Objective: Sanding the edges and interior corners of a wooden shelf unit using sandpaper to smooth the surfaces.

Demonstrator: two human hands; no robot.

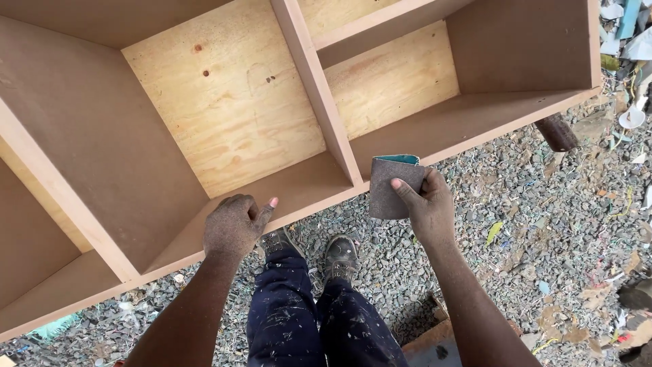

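At cabinet front edge: large brown wooden shelf cabinet (224, 136) lies on gravel.
Left hand (234, 228): curled over that edge, nothing held.
Right hand (428, 207): fingers clamp folded grey-brown sandpaper sheet (390, 187) just beside edge.

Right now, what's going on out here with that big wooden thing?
A person stands on gravel over a wooden shelf unit lying on its back. The left hand rests on the unit's front edge. The right hand holds a folded sheet of sandpaper against that same edge, by the upright divider. Both hands look dusty.
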